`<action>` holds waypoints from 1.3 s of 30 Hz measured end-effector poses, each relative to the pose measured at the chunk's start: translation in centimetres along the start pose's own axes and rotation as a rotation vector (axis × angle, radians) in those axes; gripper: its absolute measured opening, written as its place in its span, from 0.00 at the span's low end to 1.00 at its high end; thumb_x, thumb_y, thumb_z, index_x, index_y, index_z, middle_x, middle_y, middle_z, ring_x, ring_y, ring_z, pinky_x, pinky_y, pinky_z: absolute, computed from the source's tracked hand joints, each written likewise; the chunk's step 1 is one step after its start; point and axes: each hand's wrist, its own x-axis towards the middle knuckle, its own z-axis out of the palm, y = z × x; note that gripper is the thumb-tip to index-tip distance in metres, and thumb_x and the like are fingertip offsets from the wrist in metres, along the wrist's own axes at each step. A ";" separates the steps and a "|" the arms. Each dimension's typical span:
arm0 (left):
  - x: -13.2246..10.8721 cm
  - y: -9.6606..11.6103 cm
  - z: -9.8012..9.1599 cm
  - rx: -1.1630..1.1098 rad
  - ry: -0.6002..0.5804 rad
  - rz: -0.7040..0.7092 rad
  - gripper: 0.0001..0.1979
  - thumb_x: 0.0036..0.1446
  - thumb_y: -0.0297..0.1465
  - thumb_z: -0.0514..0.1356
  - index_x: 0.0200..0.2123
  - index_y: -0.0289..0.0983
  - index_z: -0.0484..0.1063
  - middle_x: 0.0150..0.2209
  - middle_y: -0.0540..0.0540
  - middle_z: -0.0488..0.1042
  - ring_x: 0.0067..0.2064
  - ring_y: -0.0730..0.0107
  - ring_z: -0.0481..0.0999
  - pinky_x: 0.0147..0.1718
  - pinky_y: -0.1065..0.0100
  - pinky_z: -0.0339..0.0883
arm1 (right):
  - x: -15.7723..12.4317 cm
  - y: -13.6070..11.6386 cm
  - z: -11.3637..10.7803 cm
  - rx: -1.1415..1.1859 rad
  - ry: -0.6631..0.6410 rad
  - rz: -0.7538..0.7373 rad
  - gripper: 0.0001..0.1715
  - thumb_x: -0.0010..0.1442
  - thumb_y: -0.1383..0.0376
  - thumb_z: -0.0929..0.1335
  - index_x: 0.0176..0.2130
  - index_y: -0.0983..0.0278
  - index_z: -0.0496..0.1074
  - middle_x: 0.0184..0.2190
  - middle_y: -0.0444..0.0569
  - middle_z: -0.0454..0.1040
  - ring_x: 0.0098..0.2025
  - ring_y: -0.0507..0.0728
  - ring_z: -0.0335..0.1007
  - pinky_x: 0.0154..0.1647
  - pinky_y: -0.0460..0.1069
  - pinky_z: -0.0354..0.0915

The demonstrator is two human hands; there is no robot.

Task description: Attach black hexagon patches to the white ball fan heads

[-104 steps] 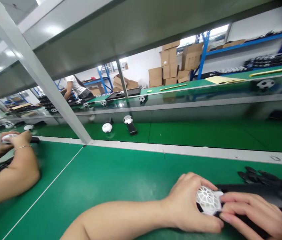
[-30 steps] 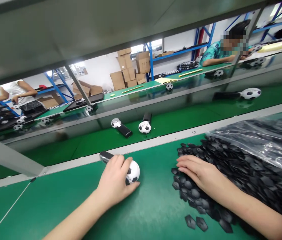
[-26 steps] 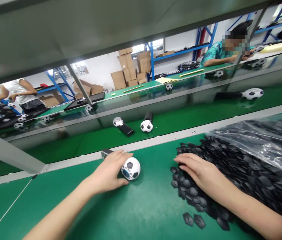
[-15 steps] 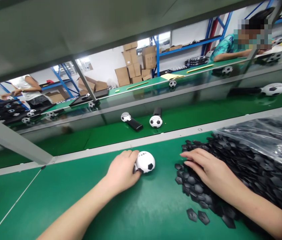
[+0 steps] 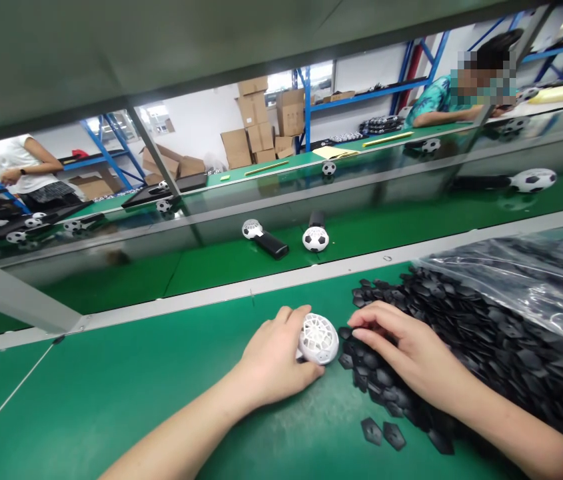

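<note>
My left hand [image 5: 276,353] is closed around a white, football-shaped fan head [image 5: 319,339], just above the green worktop. Its open grille side faces up toward me; the part under my palm is hidden. To the right, my right hand [image 5: 401,340] has thumb and forefinger brought together in a pinch at the near-left edge of a heap of black pentagon pieces [image 5: 491,347]. One dark pentagon [image 5: 345,332] lies right at those fingertips; whether it is gripped cannot be made out. Two loose pentagons [image 5: 382,433] lie below the heap.
A clear plastic bag [image 5: 521,280] covers the heap's far side. Beyond a pale metal rail [image 5: 201,292], football-headed fans [image 5: 271,244] with black handles lie on a green belt. Two people work farther back. A slanted post [image 5: 16,293] stands at left, and a shelf [image 5: 161,60] hangs overhead.
My left hand has moved right and turned the fan head, so its grille shows instead of the black-patched side. My right thumb and forefinger have drawn closer together.
</note>
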 end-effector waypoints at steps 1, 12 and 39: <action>-0.1 0.1 -0.1 0.015 -0.003 0.001 0.38 0.44 0.37 0.62 0.59 0.40 0.52 0.50 0.42 0.63 0.48 0.53 0.67 0.47 0.54 0.64 | 0.0 -0.1 0.0 -0.005 -0.003 -0.005 0.10 0.61 0.62 0.60 0.40 0.59 0.69 0.35 0.49 0.70 0.38 0.57 0.68 0.38 0.51 0.66; -0.3 0.3 -0.2 0.050 -0.018 0.017 0.38 0.47 0.38 0.61 0.59 0.40 0.49 0.51 0.42 0.62 0.48 0.52 0.67 0.47 0.53 0.64 | -0.5 -0.8 0.5 -0.002 -0.048 0.014 0.11 0.62 0.61 0.59 0.42 0.59 0.67 0.36 0.48 0.72 0.38 0.57 0.69 0.37 0.50 0.67; -0.5 0.2 0.1 0.067 0.028 0.042 0.37 0.49 0.50 0.55 0.59 0.40 0.51 0.50 0.41 0.62 0.46 0.50 0.69 0.42 0.52 0.66 | -1.2 -2.5 2.6 0.113 -0.082 -0.002 0.07 0.59 0.65 0.63 0.29 0.61 0.68 0.29 0.46 0.67 0.29 0.53 0.64 0.30 0.48 0.63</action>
